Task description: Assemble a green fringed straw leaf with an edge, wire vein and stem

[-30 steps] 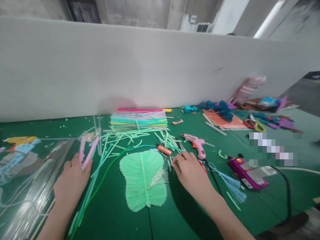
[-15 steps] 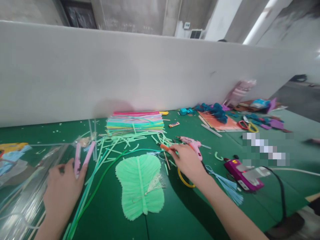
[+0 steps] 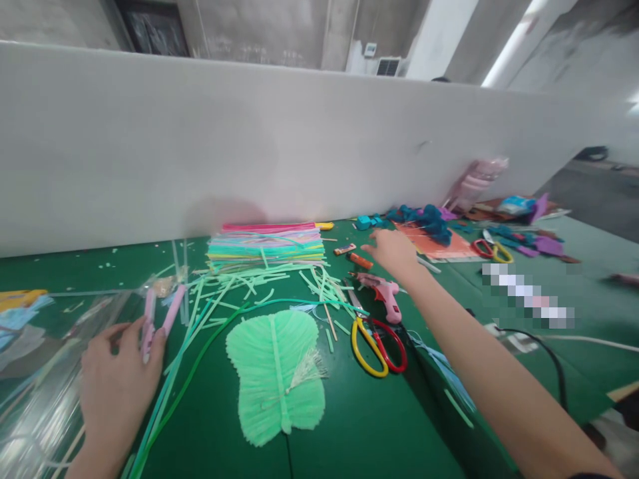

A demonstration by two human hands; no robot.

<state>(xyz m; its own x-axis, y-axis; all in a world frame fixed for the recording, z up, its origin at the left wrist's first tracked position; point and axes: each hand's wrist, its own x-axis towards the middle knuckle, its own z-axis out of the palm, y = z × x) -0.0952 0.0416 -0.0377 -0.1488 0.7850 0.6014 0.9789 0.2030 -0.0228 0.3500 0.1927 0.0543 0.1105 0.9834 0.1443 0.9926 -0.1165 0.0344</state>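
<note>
My left hand (image 3: 120, 379) lies at the left with thumb and fingers around a pink hinged tool (image 3: 148, 326), like a mini hair straightener, its two arms apart. My right hand (image 3: 397, 253) is over the table's far side and appears empty, fingers slightly apart. Just below its fingertips lies a small orange stick with a dark end (image 3: 360, 261). Nearer me are a pink glue gun (image 3: 383, 293) and scissors (image 3: 369, 349) with one yellow and one red handle. A light green, fuzzy leaf shape (image 3: 257, 372) lies in the middle, with a pale tassel (image 3: 308, 369) on it.
Colourful pipe cleaners (image 3: 269, 249) are stacked by the white partition (image 3: 249, 153), with cut green pieces in front. Clear plastic wrapping (image 3: 44, 399) is at the left. At the right are an orange sheet (image 3: 449, 249), another pair of scissors (image 3: 492, 249) and a black cable (image 3: 552, 352).
My right hand has let go of the orange stick, which now lies on the table, and moved up and to the right. The scissors are uncovered. My left hand stays on the pink tool.
</note>
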